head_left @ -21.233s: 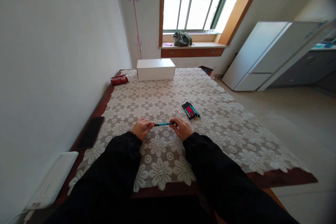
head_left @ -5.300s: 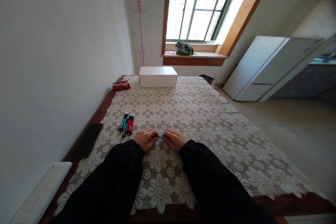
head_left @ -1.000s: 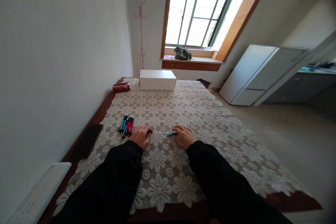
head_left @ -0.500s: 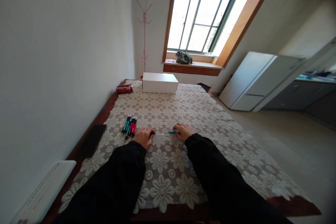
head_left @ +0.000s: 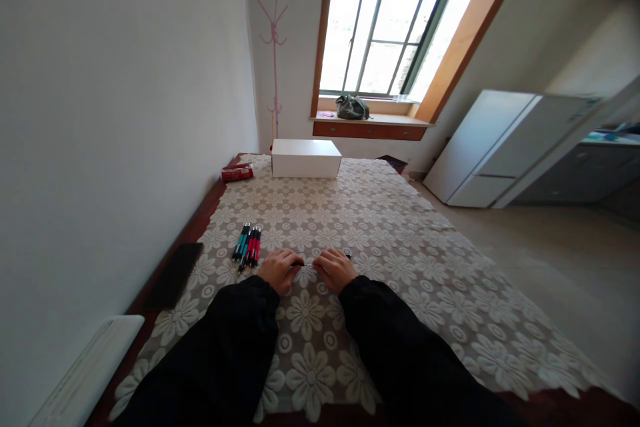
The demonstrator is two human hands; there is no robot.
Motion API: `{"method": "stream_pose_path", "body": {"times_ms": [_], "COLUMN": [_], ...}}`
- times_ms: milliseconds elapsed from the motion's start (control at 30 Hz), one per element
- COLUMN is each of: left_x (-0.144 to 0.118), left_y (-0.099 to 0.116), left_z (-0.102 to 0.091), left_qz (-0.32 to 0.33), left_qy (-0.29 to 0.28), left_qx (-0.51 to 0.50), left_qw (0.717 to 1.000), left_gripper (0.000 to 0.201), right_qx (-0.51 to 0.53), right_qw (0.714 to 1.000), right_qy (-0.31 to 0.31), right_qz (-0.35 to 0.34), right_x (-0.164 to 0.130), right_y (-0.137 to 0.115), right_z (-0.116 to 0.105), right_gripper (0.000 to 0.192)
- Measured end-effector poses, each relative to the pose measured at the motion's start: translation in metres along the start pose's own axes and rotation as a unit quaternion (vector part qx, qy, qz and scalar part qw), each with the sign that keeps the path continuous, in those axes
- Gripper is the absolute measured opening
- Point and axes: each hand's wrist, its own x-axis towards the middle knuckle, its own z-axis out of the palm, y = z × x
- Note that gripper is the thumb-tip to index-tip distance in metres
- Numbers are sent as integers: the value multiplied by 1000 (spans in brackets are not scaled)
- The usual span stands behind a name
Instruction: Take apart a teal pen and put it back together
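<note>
My left hand (head_left: pixel 279 269) is closed in a pinch on a small black pen part (head_left: pixel 298 264). A thin pale refill (head_left: pixel 309 265) bridges the short gap to my right hand (head_left: pixel 335 268). The fingers of my right hand are closed round a pen barrel, mostly hidden now; a dark end (head_left: pixel 349 256) pokes out beyond the knuckles. Left of my hands lies a group of pens, some teal (head_left: pixel 242 241) and some red (head_left: pixel 257 245), side by side with black grips and silver tips.
A white box (head_left: pixel 306 159) stands at the far end of the lace tablecloth (head_left: pixel 310 373). Near it lies a red packet (head_left: pixel 237 173). Along the left edge are a dark phone-like slab (head_left: pixel 173 276) and a long white object (head_left: pixel 90 370), beside the wall.
My hands have come closer together, and the gap bridged by the refill has shrunk. My right hand moved left, and its fingers now cover the blue barrel that showed before.
</note>
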Motion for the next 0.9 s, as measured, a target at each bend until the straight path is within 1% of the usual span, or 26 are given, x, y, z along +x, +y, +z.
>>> {"method": "stream_pose_path", "body": {"times_ms": [133, 267, 367, 467, 567, 700, 833, 900], "left_x": [0, 0, 0, 1, 0, 0, 1, 1], "left_y": [-1, -2, -2, -3, -5, -7, -4, -2], "left_z": [-1, -1, 0, 0, 1, 2, 0, 0], "left_qz": [-2, -4, -7, -35, -52, -47, -45, -31], "left_qy": [7, 14, 21, 35, 35, 34, 51, 60], "left_qx": [0, 9, 17, 29, 38, 39, 31, 23], "left_qw": [1000, 1000, 1000, 998, 997, 998, 997, 997], "left_gripper": [17, 19, 19, 18, 17, 16, 20, 20], "right_qx": [34, 52, 61, 60, 51, 39, 28, 24], "right_qw": [999, 997, 996, 995, 995, 996, 997, 998], "right_qy": [27, 38, 37, 33, 18, 2, 1, 4], "right_qz": [20, 42, 55, 75, 89, 85, 67, 57], "right_x": [-5, -6, -6, -7, -8, -8, -7, -7], "right_y": [1, 0, 0, 2, 4, 3, 2, 1], "right_z": [1, 0, 0, 0, 0, -2, -3, -3], "right_gripper": [13, 13, 12, 11, 10, 9, 10, 10]}}
